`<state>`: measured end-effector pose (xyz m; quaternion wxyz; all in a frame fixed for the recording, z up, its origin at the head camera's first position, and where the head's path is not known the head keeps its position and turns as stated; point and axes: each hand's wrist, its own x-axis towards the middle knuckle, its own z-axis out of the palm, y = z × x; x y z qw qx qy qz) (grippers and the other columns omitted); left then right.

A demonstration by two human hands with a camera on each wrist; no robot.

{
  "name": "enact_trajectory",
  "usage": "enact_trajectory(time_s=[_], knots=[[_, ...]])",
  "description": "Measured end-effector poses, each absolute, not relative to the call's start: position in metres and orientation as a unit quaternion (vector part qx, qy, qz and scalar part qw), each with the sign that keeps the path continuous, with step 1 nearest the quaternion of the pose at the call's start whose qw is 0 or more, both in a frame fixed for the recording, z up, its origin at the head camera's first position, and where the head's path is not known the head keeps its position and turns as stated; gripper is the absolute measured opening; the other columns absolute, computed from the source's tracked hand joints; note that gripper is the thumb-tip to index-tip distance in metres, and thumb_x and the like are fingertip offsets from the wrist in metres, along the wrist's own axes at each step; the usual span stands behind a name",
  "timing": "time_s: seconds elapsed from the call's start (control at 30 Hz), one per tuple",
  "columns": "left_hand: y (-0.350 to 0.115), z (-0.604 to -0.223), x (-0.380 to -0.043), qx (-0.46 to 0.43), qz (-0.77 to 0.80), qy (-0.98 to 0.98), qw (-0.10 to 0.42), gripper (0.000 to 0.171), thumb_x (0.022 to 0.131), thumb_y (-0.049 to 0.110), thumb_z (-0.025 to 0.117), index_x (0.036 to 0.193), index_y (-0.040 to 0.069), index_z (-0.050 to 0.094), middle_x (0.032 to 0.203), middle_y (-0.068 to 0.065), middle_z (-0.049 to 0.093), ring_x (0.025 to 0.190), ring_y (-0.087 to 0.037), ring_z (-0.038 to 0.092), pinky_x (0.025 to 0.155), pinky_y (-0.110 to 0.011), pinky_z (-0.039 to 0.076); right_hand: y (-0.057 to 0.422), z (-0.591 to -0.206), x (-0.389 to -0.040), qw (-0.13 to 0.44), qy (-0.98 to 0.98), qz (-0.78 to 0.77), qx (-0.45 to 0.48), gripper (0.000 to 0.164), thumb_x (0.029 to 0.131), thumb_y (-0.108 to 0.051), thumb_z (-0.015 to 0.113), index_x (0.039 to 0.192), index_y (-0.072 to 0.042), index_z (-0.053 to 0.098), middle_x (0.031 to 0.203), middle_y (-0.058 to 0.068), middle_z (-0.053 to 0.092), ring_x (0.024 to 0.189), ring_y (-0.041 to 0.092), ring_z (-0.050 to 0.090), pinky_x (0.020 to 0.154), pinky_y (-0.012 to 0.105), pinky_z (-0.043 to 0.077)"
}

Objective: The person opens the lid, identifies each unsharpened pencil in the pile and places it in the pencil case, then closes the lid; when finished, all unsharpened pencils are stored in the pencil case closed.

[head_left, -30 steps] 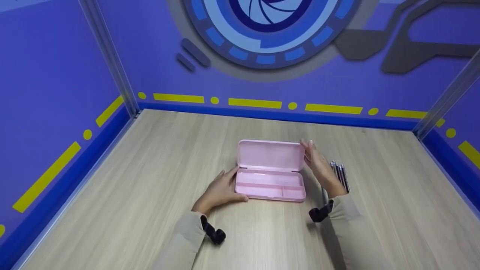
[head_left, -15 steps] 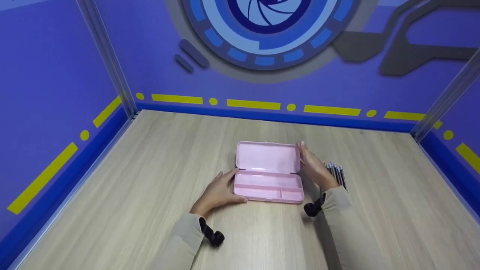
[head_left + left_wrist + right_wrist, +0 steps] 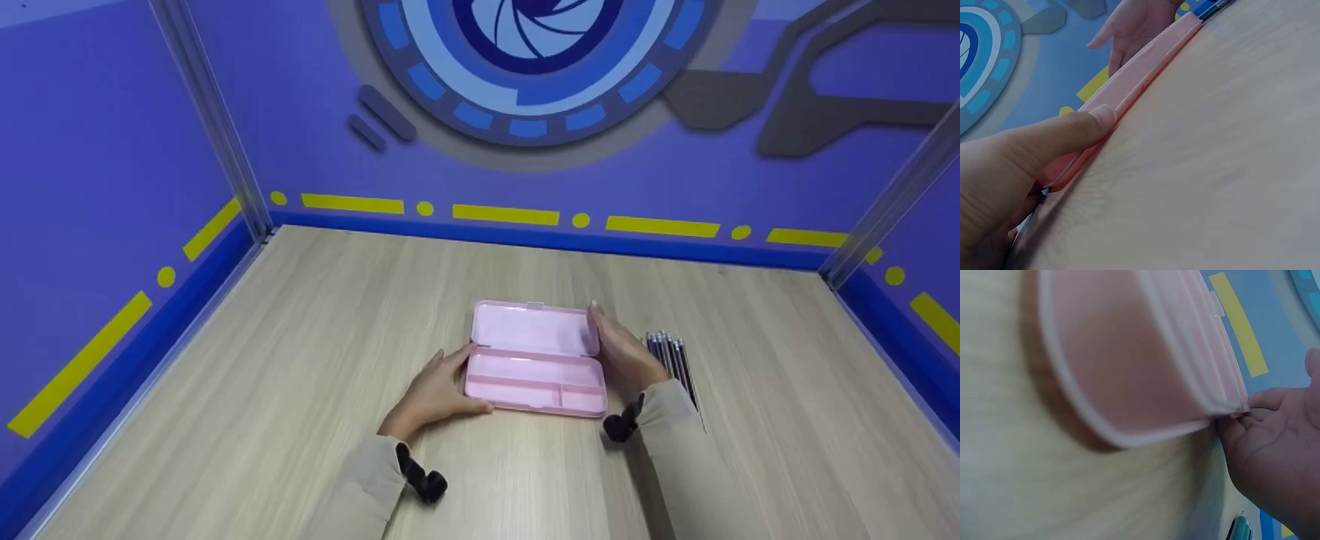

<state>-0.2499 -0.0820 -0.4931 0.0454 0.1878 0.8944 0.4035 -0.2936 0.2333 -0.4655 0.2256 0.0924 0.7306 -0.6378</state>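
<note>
A pink pencil case (image 3: 514, 391) lies on the wooden table with its lid (image 3: 534, 328) tilted back on the hinges. Its base has one long compartment at the back, with a long and a short one in front. At the left end my left hand (image 3: 433, 391) grips the base, thumb along the front wall (image 3: 1103, 115) and fingers around the side. My right hand (image 3: 624, 351) touches the lid's right edge with extended fingers; in the right wrist view its fingertips (image 3: 1235, 417) meet the lid's corner, partly hidden behind it.
Several dark pencils (image 3: 673, 360) lie in a bundle right of the case, partly covered by the right hand and sleeve. Blue panel walls (image 3: 420, 169) stand behind the table and at both sides.
The lid has swung further back and lower, and the right hand has followed it, moving slightly left and down in the head view. The left hand keeps its hold on the base.
</note>
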Motion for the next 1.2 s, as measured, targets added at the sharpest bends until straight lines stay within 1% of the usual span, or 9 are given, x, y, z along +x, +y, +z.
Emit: enact_trajectory(time_s=[0.13, 0.23, 0.37, 0.47, 0.67, 0.73, 0.9, 1.07, 1.2], knots=[[-0.086, -0.501, -0.242, 0.186, 0.401, 0.895, 0.055, 0.102, 0.061, 0.051, 0.086, 0.147, 0.020, 0.040, 0.152, -0.009, 0.040, 0.140, -0.053, 0.021, 0.113, -0.065, 0.024, 0.230, -0.474, -0.288, 0.234, 0.729, -0.633, 0.116, 0.113, 0.072, -0.089, 0.034, 0.153, -0.026, -0.014, 0.160, -0.003, -0.019, 0.147, 0.020, -0.017, 0.122, 0.046, -0.005], [-0.088, -0.506, -0.238, 0.187, 0.399, 0.896, 0.055, 0.102, 0.061, 0.053, 0.085, 0.147, 0.020, 0.040, 0.151, -0.009, 0.041, 0.139, -0.053, 0.022, 0.113, -0.065, 0.024, 0.229, -0.479, -0.286, 0.226, 0.730, -0.636, 0.106, 0.108, 0.077, -0.086, 0.033, 0.154, -0.024, -0.011, 0.161, -0.002, -0.017, 0.148, 0.020, -0.015, 0.122, 0.046, -0.005], [-0.089, -0.507, -0.238, 0.185, 0.403, 0.895, 0.050, 0.102, 0.061, 0.054, 0.084, 0.147, 0.021, 0.040, 0.151, -0.009, 0.042, 0.139, -0.053, 0.022, 0.112, -0.066, 0.024, 0.231, -0.478, -0.288, 0.192, 0.757, -0.620, 0.077, 0.095, 0.088, -0.076, 0.027, 0.155, -0.016, -0.003, 0.162, 0.003, -0.010, 0.149, 0.024, -0.010, 0.123, 0.046, -0.001], [-0.087, -0.504, -0.238, 0.183, 0.401, 0.896, 0.051, 0.102, 0.060, 0.055, 0.084, 0.147, 0.023, 0.040, 0.151, -0.008, 0.042, 0.139, -0.053, 0.022, 0.112, -0.067, 0.024, 0.234, -0.472, -0.289, 0.173, 0.782, -0.596, 0.054, 0.092, 0.091, -0.073, 0.022, 0.155, -0.011, -0.002, 0.162, 0.008, -0.007, 0.149, 0.027, -0.006, 0.123, 0.047, 0.002], [-0.085, -0.498, -0.242, 0.186, 0.393, 0.899, 0.047, 0.102, 0.061, 0.056, 0.084, 0.147, 0.024, 0.039, 0.151, -0.007, 0.041, 0.140, -0.051, 0.022, 0.114, -0.064, 0.022, 0.239, -0.453, -0.289, 0.144, 0.801, -0.580, 0.021, 0.088, 0.096, -0.065, 0.023, 0.154, -0.002, 0.001, 0.161, 0.019, 0.002, 0.148, 0.036, 0.003, 0.123, 0.048, 0.007], [-0.085, -0.496, -0.245, 0.186, 0.392, 0.900, 0.045, 0.102, 0.062, 0.055, 0.084, 0.148, 0.024, 0.039, 0.152, -0.006, 0.040, 0.141, -0.050, 0.022, 0.115, -0.063, 0.022, 0.240, -0.445, -0.288, 0.135, 0.810, -0.571, 0.011, 0.083, 0.099, -0.060, 0.024, 0.154, -0.001, 0.003, 0.160, 0.021, 0.005, 0.148, 0.038, 0.009, 0.122, 0.050, 0.011], [-0.085, -0.490, -0.249, 0.186, 0.390, 0.901, 0.043, 0.101, 0.062, 0.054, 0.084, 0.147, 0.026, 0.038, 0.152, -0.005, 0.040, 0.142, -0.048, 0.022, 0.115, -0.062, 0.023, 0.245, -0.433, -0.287, 0.115, 0.821, -0.558, -0.017, 0.081, 0.100, -0.056, 0.031, 0.154, -0.001, 0.006, 0.160, 0.020, 0.009, 0.146, 0.038, 0.016, 0.121, 0.050, 0.018], [-0.082, -0.488, -0.250, 0.181, 0.385, 0.904, 0.047, 0.102, 0.061, 0.056, 0.084, 0.148, 0.028, 0.038, 0.153, -0.003, 0.039, 0.142, -0.048, 0.020, 0.114, -0.064, 0.023, 0.253, -0.426, -0.283, 0.095, 0.845, -0.525, -0.034, 0.076, 0.100, -0.051, 0.036, 0.154, -0.002, 0.013, 0.160, 0.021, 0.014, 0.147, 0.037, 0.017, 0.119, 0.050, 0.023], [-0.081, -0.491, -0.248, 0.185, 0.386, 0.903, 0.043, 0.102, 0.062, 0.055, 0.084, 0.148, 0.026, 0.038, 0.152, -0.004, 0.039, 0.142, -0.048, 0.021, 0.115, -0.063, 0.022, 0.259, -0.421, -0.276, 0.078, 0.882, -0.462, -0.047, 0.071, 0.101, -0.049, 0.036, 0.153, -0.005, 0.018, 0.159, 0.020, 0.018, 0.147, 0.039, 0.016, 0.119, 0.056, 0.020]])
